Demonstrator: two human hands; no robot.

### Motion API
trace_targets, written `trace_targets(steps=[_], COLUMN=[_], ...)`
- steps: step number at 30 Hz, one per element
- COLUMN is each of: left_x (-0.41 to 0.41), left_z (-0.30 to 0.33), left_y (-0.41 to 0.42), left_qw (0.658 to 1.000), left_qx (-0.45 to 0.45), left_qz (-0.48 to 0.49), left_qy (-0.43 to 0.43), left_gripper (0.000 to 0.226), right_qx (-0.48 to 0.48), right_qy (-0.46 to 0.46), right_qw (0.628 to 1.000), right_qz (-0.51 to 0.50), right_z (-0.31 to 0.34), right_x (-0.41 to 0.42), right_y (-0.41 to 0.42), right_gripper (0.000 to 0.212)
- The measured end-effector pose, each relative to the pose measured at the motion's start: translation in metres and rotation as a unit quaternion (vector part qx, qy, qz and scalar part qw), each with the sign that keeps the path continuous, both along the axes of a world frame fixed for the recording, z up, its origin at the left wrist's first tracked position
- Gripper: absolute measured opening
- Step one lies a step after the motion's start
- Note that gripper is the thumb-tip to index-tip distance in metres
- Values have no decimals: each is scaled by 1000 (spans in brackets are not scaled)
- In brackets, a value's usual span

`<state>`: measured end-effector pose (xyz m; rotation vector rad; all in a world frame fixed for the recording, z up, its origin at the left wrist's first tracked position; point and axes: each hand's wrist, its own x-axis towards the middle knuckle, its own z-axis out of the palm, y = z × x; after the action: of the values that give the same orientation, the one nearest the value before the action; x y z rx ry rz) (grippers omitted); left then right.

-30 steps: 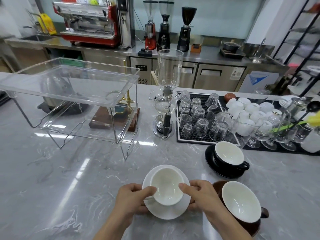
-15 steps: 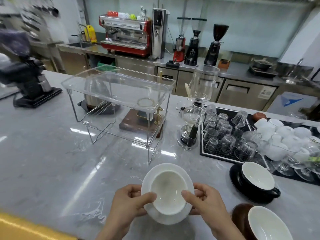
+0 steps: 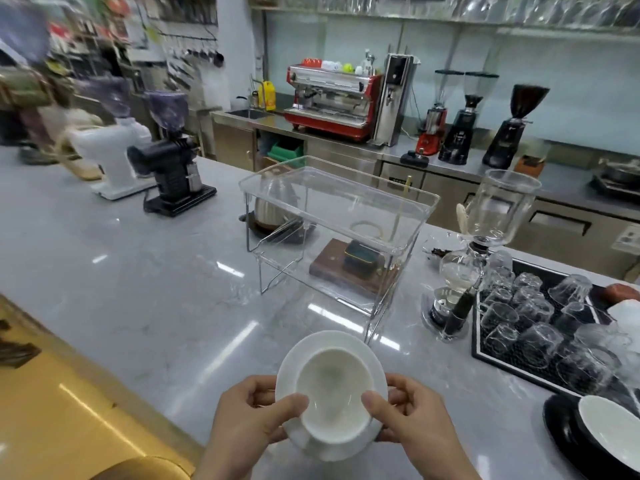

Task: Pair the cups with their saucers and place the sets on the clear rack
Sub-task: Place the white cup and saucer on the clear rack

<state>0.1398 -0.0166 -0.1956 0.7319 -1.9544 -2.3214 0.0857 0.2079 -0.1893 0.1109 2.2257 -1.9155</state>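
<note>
A white cup (image 3: 333, 393) sits in a white saucer (image 3: 325, 344), and I hold the pair above the grey marble counter near its front edge. My left hand (image 3: 249, 417) grips the saucer's left side with its thumb on the cup rim. My right hand (image 3: 412, 417) grips the right side the same way. The clear rack (image 3: 337, 206) stands on the counter beyond the set, and its top tray holds nothing. A black cup (image 3: 609, 434) with a white inside rests on a black saucer (image 3: 557, 424) at the right edge.
A black mat (image 3: 485, 355) with several upturned glasses lies to the right. A glass siphon brewer (image 3: 478, 244) stands between mat and rack. Two grinders (image 3: 166, 154) sit at the far left of the counter. A wooden base with a small scale (image 3: 360, 261) lies under the rack.
Both hands have lifted the white cup and saucer off the counter and carried them left toward the rack. The view has swung left, so the brown cup has left the frame.
</note>
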Motion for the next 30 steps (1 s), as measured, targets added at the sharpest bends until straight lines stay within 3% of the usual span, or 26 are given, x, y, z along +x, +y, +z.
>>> trace_targets(steps=[13, 17, 22, 30], left_x=[-6, -19, -41, -92], left_z=[15, 19, 26, 41], left_y=[-55, -67, -79, -91], left_qw=[997, 995, 993, 987], left_qx=[-3, 5, -3, -4], left_qz=[56, 65, 67, 105], left_qy=[53, 74, 100, 118], left_gripper=[50, 45, 29, 18], right_qx=[-19, -28, -49, -45], right_qy=[17, 34, 45, 59], right_qw=[998, 998, 997, 996], right_qz=[48, 53, 34, -39], right_z=[24, 33, 39, 45], right_x=[-17, -27, -40, -64], right_y=[-68, -80, -98, -137], right_gripper=[54, 50, 24, 31])
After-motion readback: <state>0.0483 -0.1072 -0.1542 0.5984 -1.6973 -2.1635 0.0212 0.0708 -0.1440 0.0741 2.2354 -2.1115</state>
